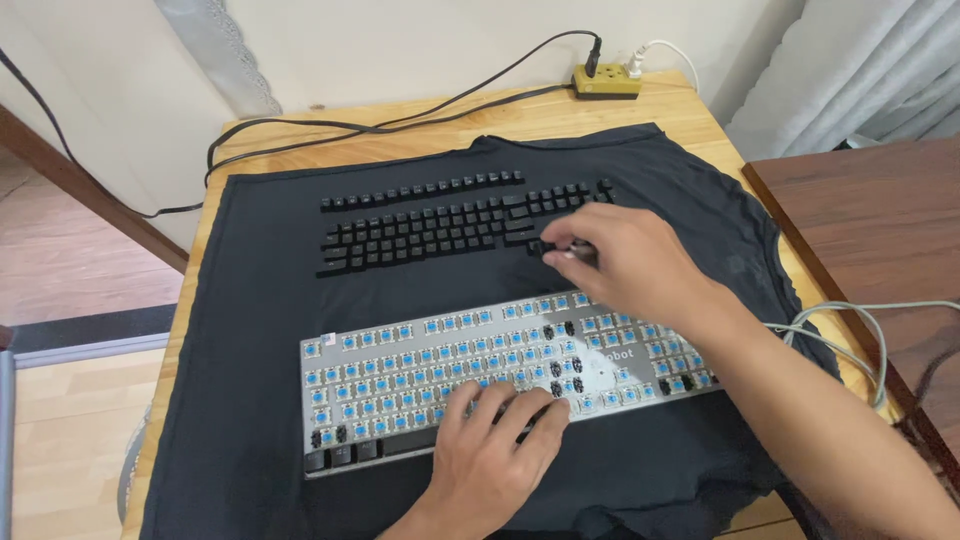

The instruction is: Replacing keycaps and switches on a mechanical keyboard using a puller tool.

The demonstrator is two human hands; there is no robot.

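The left hand [490,440] lies open, fingers spread on the stripped keyboard [400,375], whose long axis runs left-right. Beyond it, the right hand [620,262] pinches a black keycap [548,247].

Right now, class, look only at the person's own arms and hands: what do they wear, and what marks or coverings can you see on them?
Both are bare. The left hand and the right hand wear no gloves, and no rings, watch or bracelet show. The forearms are uncovered as far as the picture's edge, so no sleeve is visible. No tattoos, bandages or other markings can be made out. The fingernails look short and unpainted.
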